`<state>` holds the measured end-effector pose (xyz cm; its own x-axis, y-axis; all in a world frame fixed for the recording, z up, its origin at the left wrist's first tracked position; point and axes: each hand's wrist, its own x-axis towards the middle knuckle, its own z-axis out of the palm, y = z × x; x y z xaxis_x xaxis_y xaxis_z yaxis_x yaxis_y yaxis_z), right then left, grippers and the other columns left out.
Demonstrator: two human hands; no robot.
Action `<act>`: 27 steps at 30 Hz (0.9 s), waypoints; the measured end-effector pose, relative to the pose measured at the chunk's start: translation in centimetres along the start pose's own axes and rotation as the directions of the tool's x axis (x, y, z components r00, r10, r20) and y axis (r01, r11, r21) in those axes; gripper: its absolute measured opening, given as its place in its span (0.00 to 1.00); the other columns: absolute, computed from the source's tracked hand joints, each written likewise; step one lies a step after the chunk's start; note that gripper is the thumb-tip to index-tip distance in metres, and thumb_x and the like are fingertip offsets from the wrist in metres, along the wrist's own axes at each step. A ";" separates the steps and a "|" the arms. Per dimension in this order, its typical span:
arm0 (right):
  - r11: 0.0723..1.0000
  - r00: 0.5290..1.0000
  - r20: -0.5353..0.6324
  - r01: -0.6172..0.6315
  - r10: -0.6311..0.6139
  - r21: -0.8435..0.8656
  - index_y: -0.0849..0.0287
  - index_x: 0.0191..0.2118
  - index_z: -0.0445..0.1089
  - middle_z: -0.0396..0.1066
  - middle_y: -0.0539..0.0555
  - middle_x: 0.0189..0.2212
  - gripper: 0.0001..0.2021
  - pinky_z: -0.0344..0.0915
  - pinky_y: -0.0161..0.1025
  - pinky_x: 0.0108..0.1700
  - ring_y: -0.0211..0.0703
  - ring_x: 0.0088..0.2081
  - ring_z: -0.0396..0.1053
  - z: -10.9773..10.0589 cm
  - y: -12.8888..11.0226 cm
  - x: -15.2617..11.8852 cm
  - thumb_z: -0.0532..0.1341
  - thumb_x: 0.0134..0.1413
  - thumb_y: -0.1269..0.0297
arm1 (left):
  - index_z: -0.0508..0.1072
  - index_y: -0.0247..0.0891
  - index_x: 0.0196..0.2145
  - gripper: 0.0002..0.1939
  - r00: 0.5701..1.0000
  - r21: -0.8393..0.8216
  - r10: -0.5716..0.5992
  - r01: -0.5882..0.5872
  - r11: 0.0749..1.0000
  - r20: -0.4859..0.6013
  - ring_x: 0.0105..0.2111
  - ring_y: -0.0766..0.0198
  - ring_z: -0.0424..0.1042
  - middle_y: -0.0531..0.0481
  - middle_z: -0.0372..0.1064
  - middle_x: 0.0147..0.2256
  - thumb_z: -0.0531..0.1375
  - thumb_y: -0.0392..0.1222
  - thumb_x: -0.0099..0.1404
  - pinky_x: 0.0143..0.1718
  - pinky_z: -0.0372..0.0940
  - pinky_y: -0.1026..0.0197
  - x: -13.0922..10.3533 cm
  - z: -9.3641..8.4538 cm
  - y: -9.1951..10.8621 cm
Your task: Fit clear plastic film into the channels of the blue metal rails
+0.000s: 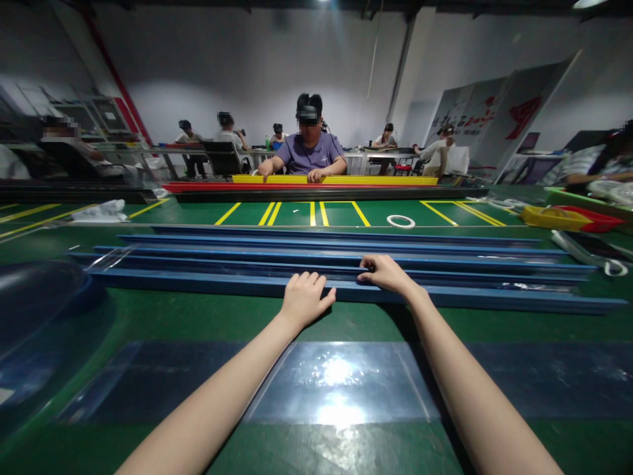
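Observation:
Several long blue channel strips [237, 286] lie side by side across the green table. My left hand [305, 300] is on the nearest strip, its fingers bent over the strip's upper edge and its thumb stretched out to the right along the front wall. To the right, my right hand [386, 272] is curled over the same strip, with thumb and forefinger bent toward each other at its edge. Closer to me, under my forearms, lies a flat clear plastic sheet [341, 382] that reflects the lights.
A large dark blue rounded object [37, 303] stands at the left. Beyond the strips are a white ring [400, 221], yellow tape lines and a red strip [208, 188]. Opposite, a person in purple [309, 155] handles a yellow strip [341, 179]. Yellow and red trays [554, 217] sit at right.

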<state>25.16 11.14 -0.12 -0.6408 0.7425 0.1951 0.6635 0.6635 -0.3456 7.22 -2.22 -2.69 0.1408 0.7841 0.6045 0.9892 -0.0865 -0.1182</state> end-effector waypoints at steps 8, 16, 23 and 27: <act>1.000 1.000 0.005 -0.006 0.006 -0.006 0.58 0.28 0.67 0.68 0.51 0.26 0.08 0.56 0.32 0.30 0.39 0.29 0.64 -0.1 -0.2 -0.2 0.61 0.39 0.61 | 0.68 0.37 0.26 0.15 1.000 -0.011 -0.001 0.001 1.000 -0.001 0.29 0.61 0.64 0.49 0.67 0.25 0.48 0.48 0.62 0.30 0.52 0.58 0.1 -0.1 0.1; 0.999 1.000 0.025 -0.018 0.019 -0.040 0.58 0.30 0.68 0.70 0.52 0.27 0.09 0.56 0.32 0.30 0.40 0.30 0.65 -0.2 -0.3 -0.2 0.60 0.40 0.60 | 0.69 0.37 0.26 0.15 1.000 -0.037 -0.010 0.011 0.999 0.018 0.29 0.60 0.64 0.47 0.67 0.26 0.48 0.47 0.62 0.30 0.52 0.58 0.1 -0.3 0.1; 0.998 0.999 0.032 -0.015 0.017 -0.059 0.58 0.30 0.68 0.69 0.51 0.27 0.10 0.55 0.32 0.29 0.39 0.29 0.65 -0.3 -0.3 -0.1 0.60 0.41 0.59 | 0.69 0.37 0.27 0.15 1.000 -0.030 -0.012 0.012 0.999 0.021 0.29 0.61 0.64 0.48 0.67 0.26 0.49 0.48 0.62 0.30 0.51 0.59 0.1 -0.3 0.1; 0.998 0.999 0.034 -0.019 0.021 -0.063 0.58 0.30 0.68 0.69 0.51 0.26 0.10 0.55 0.32 0.29 0.39 0.29 0.64 -0.3 -0.4 -0.1 0.60 0.41 0.59 | 0.69 0.37 0.27 0.15 1.000 -0.023 -0.008 0.008 1.000 0.017 0.29 0.61 0.64 0.47 0.67 0.26 0.48 0.48 0.62 0.30 0.51 0.59 0.1 -0.2 0.1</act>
<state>25.11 10.84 0.21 -0.6396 0.7525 0.1568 0.6983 0.6541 -0.2907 7.35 -2.29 -2.46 0.1323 0.7953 0.5916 0.9910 -0.0939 -0.0953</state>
